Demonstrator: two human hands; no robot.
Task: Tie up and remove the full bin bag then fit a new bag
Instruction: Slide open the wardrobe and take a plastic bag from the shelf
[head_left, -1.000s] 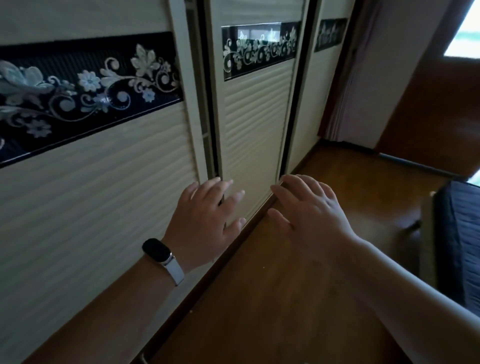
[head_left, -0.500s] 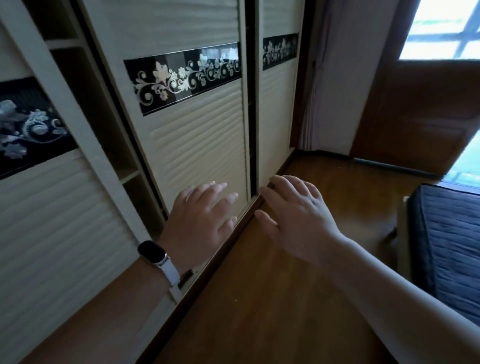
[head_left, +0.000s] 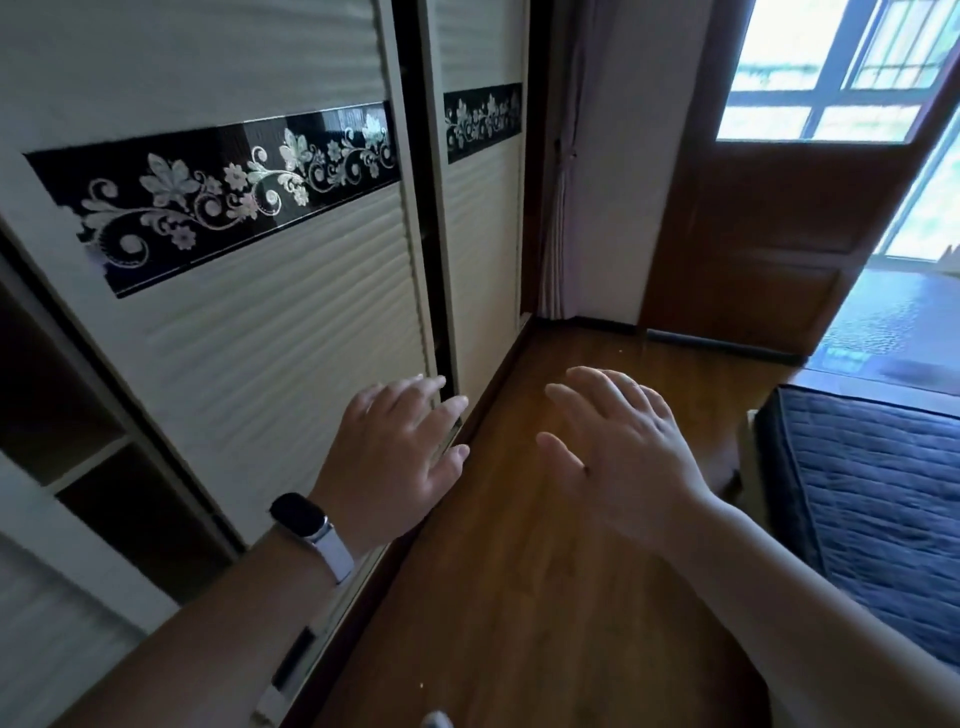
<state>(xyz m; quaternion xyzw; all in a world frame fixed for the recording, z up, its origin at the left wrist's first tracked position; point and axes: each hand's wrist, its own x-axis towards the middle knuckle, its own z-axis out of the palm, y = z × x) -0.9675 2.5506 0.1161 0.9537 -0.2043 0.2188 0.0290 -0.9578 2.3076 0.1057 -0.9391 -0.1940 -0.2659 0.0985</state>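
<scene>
No bin and no bin bag are in view. My left hand (head_left: 397, 457) is stretched out in front of me, palm down, fingers apart and holding nothing; a black watch with a white strap sits on its wrist. It hovers in front of the lower part of a sliding wardrobe door (head_left: 291, 332). My right hand (head_left: 618, 452) is also held out flat with spread fingers and holds nothing, above the wooden floor (head_left: 519, 597).
Cream ribbed wardrobe doors with black floral bands line the left, with open shelves (head_left: 78, 457) at the far left. A dark blue mattress (head_left: 872, 519) lies at the right. A brown door (head_left: 769, 218), a curtain (head_left: 563, 208) and a bright doorway stand ahead.
The view has swung to the right along the wardrobe, bringing the brown door, window and mattress further in. Both hands stay outstretched and open in front of me.
</scene>
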